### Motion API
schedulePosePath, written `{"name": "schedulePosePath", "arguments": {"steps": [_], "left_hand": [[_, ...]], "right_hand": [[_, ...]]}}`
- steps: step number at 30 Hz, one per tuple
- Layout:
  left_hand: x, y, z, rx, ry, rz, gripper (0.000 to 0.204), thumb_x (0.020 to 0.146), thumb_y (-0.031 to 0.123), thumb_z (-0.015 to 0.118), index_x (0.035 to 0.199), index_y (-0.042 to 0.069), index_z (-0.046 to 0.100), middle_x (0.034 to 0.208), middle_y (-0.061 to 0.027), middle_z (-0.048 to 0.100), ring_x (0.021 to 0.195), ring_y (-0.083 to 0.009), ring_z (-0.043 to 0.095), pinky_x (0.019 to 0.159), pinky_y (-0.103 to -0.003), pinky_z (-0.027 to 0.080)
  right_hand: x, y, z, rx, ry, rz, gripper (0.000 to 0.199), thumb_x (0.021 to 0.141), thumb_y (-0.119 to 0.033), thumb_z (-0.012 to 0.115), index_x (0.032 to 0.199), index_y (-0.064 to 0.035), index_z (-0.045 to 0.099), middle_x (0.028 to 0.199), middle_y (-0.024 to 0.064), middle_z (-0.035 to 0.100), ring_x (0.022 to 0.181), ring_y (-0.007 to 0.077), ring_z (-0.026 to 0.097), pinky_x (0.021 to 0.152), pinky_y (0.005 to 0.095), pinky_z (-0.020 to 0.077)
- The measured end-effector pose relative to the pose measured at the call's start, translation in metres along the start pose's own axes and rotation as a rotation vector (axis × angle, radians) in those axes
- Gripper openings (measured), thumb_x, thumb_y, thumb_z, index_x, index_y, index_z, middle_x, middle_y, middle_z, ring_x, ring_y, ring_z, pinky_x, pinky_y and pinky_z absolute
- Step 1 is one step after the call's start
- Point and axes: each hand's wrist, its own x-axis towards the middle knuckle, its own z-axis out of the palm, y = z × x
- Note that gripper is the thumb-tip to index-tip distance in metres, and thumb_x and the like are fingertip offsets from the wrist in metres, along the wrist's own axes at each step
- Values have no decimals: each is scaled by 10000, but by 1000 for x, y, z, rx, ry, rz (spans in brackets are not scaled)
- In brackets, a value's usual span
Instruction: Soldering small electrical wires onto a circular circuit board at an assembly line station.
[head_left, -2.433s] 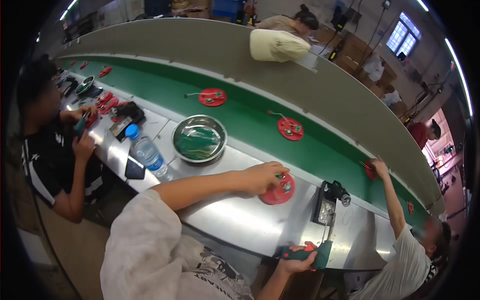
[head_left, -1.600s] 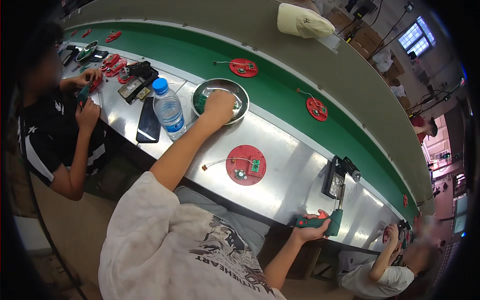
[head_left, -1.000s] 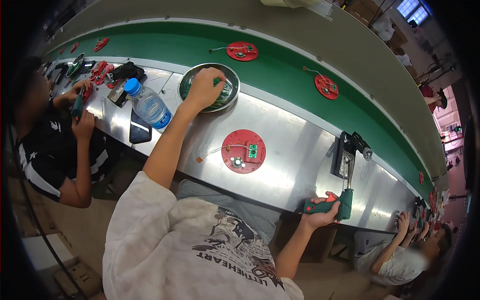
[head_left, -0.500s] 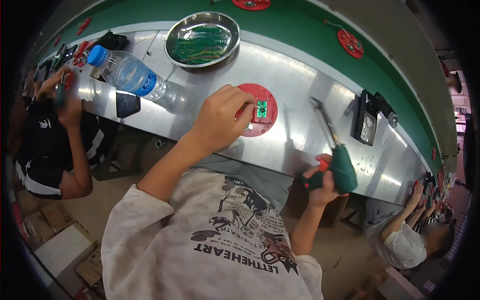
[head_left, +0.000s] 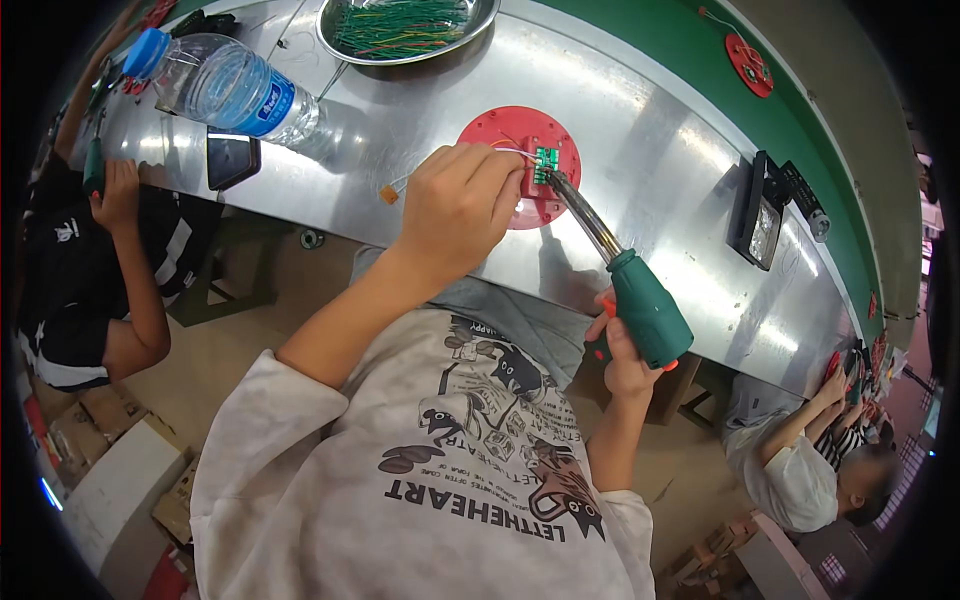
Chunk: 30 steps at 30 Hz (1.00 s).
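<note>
Metal bench [head_left: 650,140] bears red disc [head_left: 515,122] with green board [head_left: 546,160], between and ahead of the hands; left hand [head_left: 455,205] nearer, over disc's left side, pinch contents unclear; right hand [head_left: 628,372] grasping iron [head_left: 650,308], slanted forward-left, tip at board.

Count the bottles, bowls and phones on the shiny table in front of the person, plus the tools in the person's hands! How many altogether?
Plastic bottle: 1
Metal bowl: 1
Phone: 1
Green soldering tool: 1
Total: 4
</note>
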Motion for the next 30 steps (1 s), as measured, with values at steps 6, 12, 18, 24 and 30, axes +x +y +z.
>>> {"name": "schedulePosePath", "arguments": {"steps": [6, 12, 18, 24, 30], "left_hand": [[0, -2, 2, -5, -2, -1, 66, 830, 75, 679, 892, 53, 670, 783, -88, 638, 710, -283, 630, 655, -397, 485], [-1, -4, 3, -13, -8, -11, 62, 833, 76, 674, 890, 52, 675, 778, -84, 639, 693, -278, 626, 645, -394, 486], [-3, -6, 3, -19, -11, -12, 61, 833, 76, 673, 888, 50, 676, 787, -79, 647, 688, -276, 626, 641, -393, 490], [-1, -4, 1, -39, -18, -20, 88, 831, 17, 711, 917, 10, 698, 798, -109, 681, 669, -275, 629, 611, -370, 483], [-1, -3, 1, -24, -21, -23, 87, 821, 20, 711, 906, 10, 697, 788, -110, 677, 671, -280, 632, 618, -377, 491]], "right_hand": [[1, 3, -2, 37, -2, 30, 414, 888, -89, 600, 1261, 91, 572, 1053, 196, 658, 634, 208, 613, 558, 304, 505], [1, -5, 3, 6, 24, 96, 442, 884, -113, 605, 1274, 93, 578, 1037, 205, 658, 636, 213, 611, 553, 305, 504], [-1, -5, 6, 66, 64, 99, 471, 885, -161, 631, 1278, 93, 577, 1014, 200, 664, 635, 215, 624, 550, 297, 501], [-1, -3, 1, 92, 79, 134, 449, 881, -167, 635, 1251, 84, 591, 994, 203, 661, 611, 210, 622, 554, 297, 503], [5, -5, 6, 122, 122, 93, 407, 898, -209, 626, 1174, 88, 581, 994, 231, 653, 568, 217, 624, 524, 310, 509]]}}
